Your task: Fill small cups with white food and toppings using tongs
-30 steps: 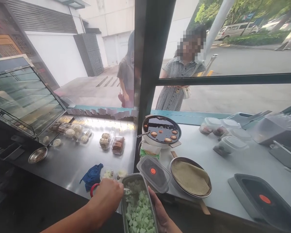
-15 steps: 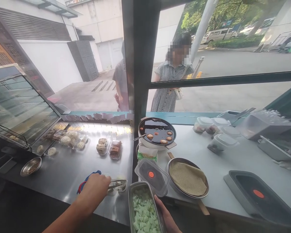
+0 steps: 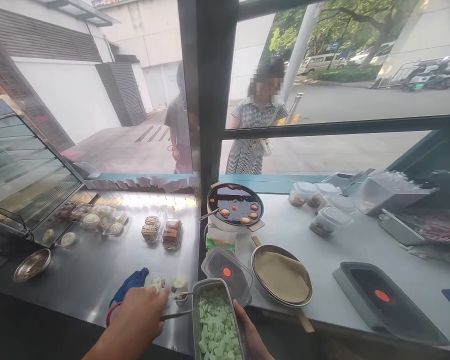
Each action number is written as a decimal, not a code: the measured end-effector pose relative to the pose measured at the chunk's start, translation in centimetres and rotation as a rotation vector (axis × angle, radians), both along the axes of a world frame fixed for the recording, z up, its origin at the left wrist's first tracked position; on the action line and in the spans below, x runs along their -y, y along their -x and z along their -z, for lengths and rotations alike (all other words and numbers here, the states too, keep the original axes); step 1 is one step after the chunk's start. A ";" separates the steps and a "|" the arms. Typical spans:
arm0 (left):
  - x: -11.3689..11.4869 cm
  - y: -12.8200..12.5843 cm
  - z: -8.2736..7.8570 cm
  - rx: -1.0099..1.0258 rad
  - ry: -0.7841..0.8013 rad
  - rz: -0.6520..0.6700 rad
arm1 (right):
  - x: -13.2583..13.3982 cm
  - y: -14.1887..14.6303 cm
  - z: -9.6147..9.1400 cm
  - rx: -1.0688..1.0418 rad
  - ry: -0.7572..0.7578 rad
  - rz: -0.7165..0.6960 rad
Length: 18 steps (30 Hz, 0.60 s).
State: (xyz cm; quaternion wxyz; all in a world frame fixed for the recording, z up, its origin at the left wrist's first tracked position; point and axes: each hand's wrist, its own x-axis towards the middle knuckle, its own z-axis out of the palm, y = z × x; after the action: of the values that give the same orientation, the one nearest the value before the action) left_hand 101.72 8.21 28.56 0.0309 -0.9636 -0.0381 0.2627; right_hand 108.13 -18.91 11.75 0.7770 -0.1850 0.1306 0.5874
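My left hand (image 3: pixel 138 315) is closed round a pair of metal tongs (image 3: pixel 176 315). The tongs' two arms are apart, with their tips at the left rim of a long grey container (image 3: pixel 196 320). Pale green chunks (image 3: pixel 217 320) fill this container. My right hand (image 3: pixel 249 332) grips its right side, fingers partly hidden. Just beyond my left hand stand two small clear cups; the right cup (image 3: pixel 179 287) has white and dark contents, and the left cup (image 3: pixel 156 281) holds pale pieces. Beside them lies a blue cloth (image 3: pixel 130 285). A red loop (image 3: pixel 111 314) shows below my left hand.
A round pan of dark liquid (image 3: pixel 236 204) with several eggs stands at the window. Nearer are a clear lid (image 3: pixel 228 274), a cloth-covered round pan (image 3: pixel 258 272) and a lidded grey box (image 3: pixel 386 300). Packed pastries (image 3: pixel 171 234) sit at left. People (image 3: pixel 257 115) stand outside.
My left hand has moved down, bringing the tongs from the small cups to the rim of the container. Both cups now show more fully. The whole view has shifted slightly.
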 end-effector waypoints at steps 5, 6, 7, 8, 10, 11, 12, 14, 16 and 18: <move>3.8 -1.2 1.2 -0.035 0.022 0.073 | -2.2 0.2 0.1 -0.015 -0.008 -0.077; 4.0 -1.4 1.3 -0.047 0.016 0.075 | -2.5 0.3 0.2 -0.015 -0.006 -0.090; 4.0 -1.6 1.3 -0.060 0.012 0.076 | -2.7 0.3 0.2 -0.014 -0.005 -0.103; 3.9 -1.6 1.3 -0.070 0.009 0.078 | -2.9 0.3 0.3 -0.014 -0.008 -0.114; 3.3 -1.4 1.0 -0.074 -0.002 0.081 | -3.1 0.2 0.5 -0.012 -0.021 -0.121; 3.0 -1.1 0.9 -0.069 -0.008 0.080 | -3.2 0.1 0.6 -0.011 -0.027 -0.120; 2.6 -0.8 0.8 -0.060 -0.015 0.077 | -3.3 0.1 0.6 -0.010 -0.031 -0.117; 2.1 -0.2 0.8 -0.045 -0.025 0.070 | -3.6 0.0 0.6 -0.009 -0.033 -0.116; 1.8 0.0 1.0 -0.036 -0.030 0.057 | -3.8 0.0 0.4 -0.014 -0.027 -0.122; 1.8 0.1 1.3 -0.030 -0.029 0.033 | -4.1 0.0 0.3 -0.023 -0.012 -0.120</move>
State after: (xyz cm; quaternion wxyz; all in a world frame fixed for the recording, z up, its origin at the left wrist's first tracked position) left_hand 101.64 6.37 27.21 0.0496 -0.9595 -0.0253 0.2762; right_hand 108.11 -14.85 11.42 0.7398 -0.1811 0.1248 0.6359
